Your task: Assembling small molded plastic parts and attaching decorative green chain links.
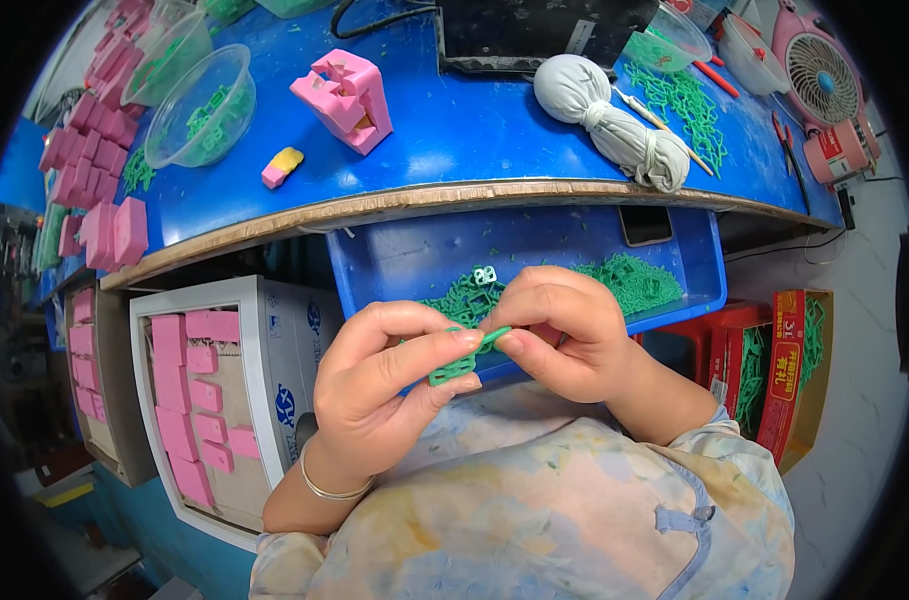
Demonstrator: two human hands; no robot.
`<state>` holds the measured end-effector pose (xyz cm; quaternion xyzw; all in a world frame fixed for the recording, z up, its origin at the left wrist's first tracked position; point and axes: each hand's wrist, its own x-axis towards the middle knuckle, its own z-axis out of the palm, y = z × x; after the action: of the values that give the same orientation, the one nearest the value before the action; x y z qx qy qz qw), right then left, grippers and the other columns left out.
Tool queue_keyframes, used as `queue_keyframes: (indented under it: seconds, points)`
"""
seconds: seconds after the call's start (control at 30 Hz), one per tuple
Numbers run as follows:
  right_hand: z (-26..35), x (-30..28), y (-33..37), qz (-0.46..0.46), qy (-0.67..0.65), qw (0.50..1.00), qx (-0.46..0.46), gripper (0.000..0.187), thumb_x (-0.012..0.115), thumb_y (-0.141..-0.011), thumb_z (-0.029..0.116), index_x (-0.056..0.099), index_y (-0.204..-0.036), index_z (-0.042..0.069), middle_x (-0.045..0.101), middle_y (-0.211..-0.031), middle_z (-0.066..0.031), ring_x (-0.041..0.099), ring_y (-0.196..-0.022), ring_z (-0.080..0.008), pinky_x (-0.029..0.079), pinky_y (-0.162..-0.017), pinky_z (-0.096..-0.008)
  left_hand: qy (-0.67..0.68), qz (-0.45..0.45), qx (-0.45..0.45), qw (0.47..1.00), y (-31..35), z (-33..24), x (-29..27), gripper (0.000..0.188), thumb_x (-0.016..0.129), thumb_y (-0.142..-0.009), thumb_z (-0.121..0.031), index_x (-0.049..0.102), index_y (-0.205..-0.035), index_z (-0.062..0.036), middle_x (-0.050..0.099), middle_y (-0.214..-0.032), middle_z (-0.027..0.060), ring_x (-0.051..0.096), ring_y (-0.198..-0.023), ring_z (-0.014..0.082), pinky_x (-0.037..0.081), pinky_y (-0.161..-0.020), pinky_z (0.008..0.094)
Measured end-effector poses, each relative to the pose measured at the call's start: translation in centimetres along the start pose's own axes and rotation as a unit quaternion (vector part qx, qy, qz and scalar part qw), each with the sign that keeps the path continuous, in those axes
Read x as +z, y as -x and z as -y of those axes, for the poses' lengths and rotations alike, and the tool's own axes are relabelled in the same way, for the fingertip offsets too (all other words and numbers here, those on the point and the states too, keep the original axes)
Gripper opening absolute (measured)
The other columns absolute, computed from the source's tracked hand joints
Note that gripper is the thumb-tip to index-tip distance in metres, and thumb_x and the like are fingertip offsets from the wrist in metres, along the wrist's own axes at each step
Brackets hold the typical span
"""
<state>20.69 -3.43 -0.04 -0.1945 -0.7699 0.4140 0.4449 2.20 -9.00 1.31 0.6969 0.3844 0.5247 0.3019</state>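
My left hand [379, 375] pinches a small green openwork piece [452, 372] between thumb and fingers, in front of my body. The fingers of my right hand [564, 335] are closed on a slim green strip [496, 337] at the upper end of that piece. Whether strip and piece are joined I cannot tell, since fingertips cover the place. Just beyond both hands sits a blue tray [414, 240] with heaps of small green pieces [629, 282]. A pale, square-holed bit [484, 275] stands out on the left heap.
Blue table [404, 130] beyond the tray, bearing a pink block mould [344, 100], clear plastic bowl [202, 110], tied white cloth bundle [614, 120] and small pink fan [819, 75]. A phone [645, 226] lies in the tray. Left: box of pink blocks [174, 360]. Right: red boxes [782, 370].
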Motion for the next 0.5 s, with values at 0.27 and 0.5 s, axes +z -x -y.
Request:
queue_keyframes:
  seconds: [0.27,0.5]
  points:
    - [0.16,-0.11,0.1,-0.002,0.002,1.0,0.003,0.006,0.06,-0.077,0.003,0.061,-0.083,0.002,0.055,-0.069,-0.0064,0.047,-0.053,-0.0154,0.034,-0.045,-0.0269,0.004,0.002,-0.003,1.0,0.08,-0.09,0.1,0.037,0.075,-0.063,0.001,0.065,-0.099,-0.002,0.057,-0.093,0.011,0.057,-0.077,0.0171,0.048,-0.063,0.0253]
    - [0.18,-0.07,0.1,0.023,0.008,0.999,0.021,0.006,0.061,-0.078,0.005,0.061,-0.083,0.003,0.053,-0.066,-0.0069,0.048,-0.052,-0.0181,0.036,-0.046,-0.0292,-0.003,0.004,0.0,1.0,-0.12,-0.16,0.06,0.038,0.076,-0.063,-0.004,0.064,-0.099,-0.0015,0.057,-0.094,0.0113,0.057,-0.079,0.0186,0.048,-0.065,0.0259]
